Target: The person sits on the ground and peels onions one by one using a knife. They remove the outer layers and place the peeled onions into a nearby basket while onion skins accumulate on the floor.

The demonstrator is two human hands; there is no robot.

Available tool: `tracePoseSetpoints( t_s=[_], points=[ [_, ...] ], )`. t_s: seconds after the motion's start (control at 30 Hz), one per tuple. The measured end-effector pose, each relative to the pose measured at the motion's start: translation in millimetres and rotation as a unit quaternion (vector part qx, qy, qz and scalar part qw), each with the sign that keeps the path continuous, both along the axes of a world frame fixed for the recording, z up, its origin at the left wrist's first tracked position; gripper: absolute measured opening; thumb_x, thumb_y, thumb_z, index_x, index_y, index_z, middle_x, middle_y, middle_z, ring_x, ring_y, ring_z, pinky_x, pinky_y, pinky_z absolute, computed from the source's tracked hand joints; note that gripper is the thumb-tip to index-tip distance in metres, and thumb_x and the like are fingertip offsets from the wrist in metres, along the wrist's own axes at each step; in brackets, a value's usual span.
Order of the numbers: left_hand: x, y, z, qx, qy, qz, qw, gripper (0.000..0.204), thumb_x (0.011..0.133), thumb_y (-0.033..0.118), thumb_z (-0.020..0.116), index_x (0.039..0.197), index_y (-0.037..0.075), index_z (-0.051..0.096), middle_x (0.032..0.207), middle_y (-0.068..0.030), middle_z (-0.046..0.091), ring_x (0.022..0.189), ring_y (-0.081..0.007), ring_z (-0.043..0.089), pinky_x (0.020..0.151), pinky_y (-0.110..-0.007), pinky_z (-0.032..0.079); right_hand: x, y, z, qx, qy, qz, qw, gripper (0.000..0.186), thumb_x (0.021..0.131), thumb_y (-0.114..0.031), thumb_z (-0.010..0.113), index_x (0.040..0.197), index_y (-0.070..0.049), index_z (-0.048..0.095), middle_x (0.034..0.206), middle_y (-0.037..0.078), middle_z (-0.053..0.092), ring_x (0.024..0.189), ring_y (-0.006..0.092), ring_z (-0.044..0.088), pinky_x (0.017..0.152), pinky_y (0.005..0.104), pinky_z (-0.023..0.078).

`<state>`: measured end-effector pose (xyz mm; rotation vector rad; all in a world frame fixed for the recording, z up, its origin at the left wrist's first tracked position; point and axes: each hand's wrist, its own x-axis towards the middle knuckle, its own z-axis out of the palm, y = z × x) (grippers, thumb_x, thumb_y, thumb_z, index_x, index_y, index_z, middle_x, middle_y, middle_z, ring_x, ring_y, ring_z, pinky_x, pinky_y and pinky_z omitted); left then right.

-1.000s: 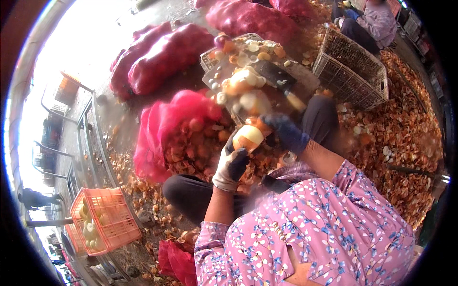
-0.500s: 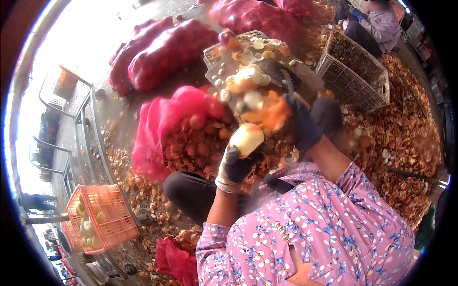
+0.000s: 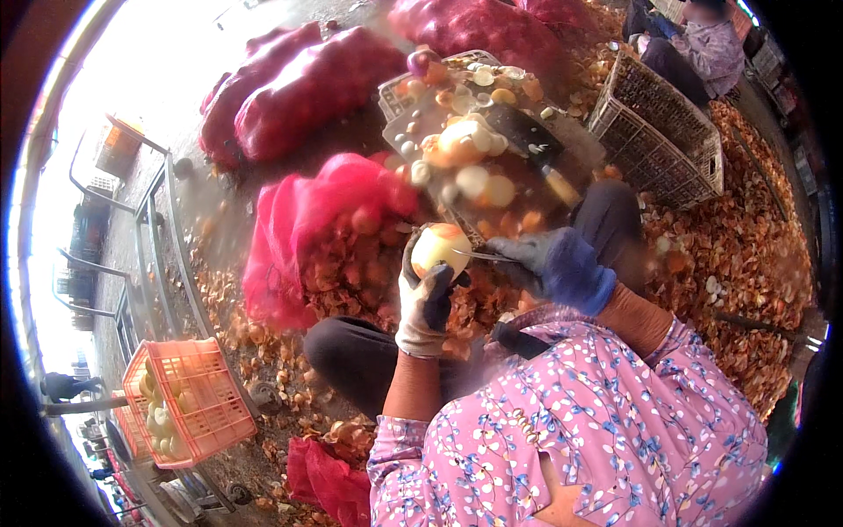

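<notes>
My gloved left hand (image 3: 425,307) is closed round a pale, mostly peeled onion (image 3: 441,248), with a little orange skin near its top. In my gloved right hand (image 3: 562,268) is a small knife (image 3: 485,256), its thin blade pointing left at the onion's side; whether it touches I cannot tell. Most of the knife's handle is hidden by the fingers. Just beyond my hands, a crate (image 3: 391,104) carries onion pieces, round slices and peel. On top of it lies a broad dark-bladed cleaver (image 3: 524,133) with a light handle.
An open pink net sack (image 3: 294,211) of onions stands left of my hands. Full red sacks (image 3: 316,92) lie beyond it. At the right stands a slatted crate (image 3: 654,145), with a seated person (image 3: 702,57) farther off. An orange crate (image 3: 198,400) holds peeled onions. Onion skins (image 3: 746,290) cover the ground.
My right hand has come down from the crate toward the onion, and its knife blade now shows. My left hand has shifted slightly left with the onion. The cleaver is more visible.
</notes>
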<state>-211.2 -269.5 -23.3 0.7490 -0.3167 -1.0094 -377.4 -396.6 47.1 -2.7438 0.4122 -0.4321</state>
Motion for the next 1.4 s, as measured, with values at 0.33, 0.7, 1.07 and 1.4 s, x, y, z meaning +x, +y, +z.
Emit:
tracePoseSetpoints(
  t_s=[0.33,0.7,1.07,1.4],
  points=[
    [-16,-4,-2,0.056,-0.023,-0.049,0.997,0.069,0.071,0.016,0.075,0.131,0.003,0.043,0.118,-0.0135,0.057,0.098,-0.0257,0.063,0.074,-0.035,0.057,1,-21,-18,0.215,0.003,-0.061,0.975,0.025,0.091,-0.023,0.058,0.102,-0.002,0.064,0.071,0.019,0.063,0.066,0.0296,0.067,0.056,0.0382,0.051],
    [-10,-3,-11,0.087,-0.054,-0.014,0.995,0.065,0.071,0.01,0.076,0.13,0.003,0.047,0.118,-0.0108,0.057,0.102,-0.0219,0.06,0.08,-0.032,0.055,-1,7,-5,0.004,0.103,-0.078,0.992,0.02,0.082,-0.021,0.065,0.095,-0.006,0.064,0.083,0.017,0.066,0.073,0.0378,0.064,0.062,0.0437,0.051],
    [-4,-1,-6,0.051,-0.028,-0.102,0.993,0.089,0.066,0.015,0.079,0.141,0.002,0.033,0.123,-0.0133,0.054,0.109,-0.0255,0.058,0.086,-0.035,0.052,0,-17,-32,0.552,-0.095,-0.097,0.823,0.028,0.095,-0.025,0.057,0.105,0.001,0.065,0.081,-0.002,0.064,0.076,0.0041,0.056,0.067,0.0208,0.048],
    [-13,-18,8,0.103,-0.264,-0.035,0.958,0.088,0.067,-0.001,0.081,0.14,0.0,0.032,0.12,-0.0105,0.057,0.106,-0.0182,0.057,0.093,-0.031,0.049,14,-13,-84,0.447,-0.183,-0.089,0.871,0.033,0.096,-0.033,0.056,0.104,-0.002,0.065,0.082,-0.004,0.062,0.078,0.0043,0.054,0.065,0.0222,0.047]
  ],
)
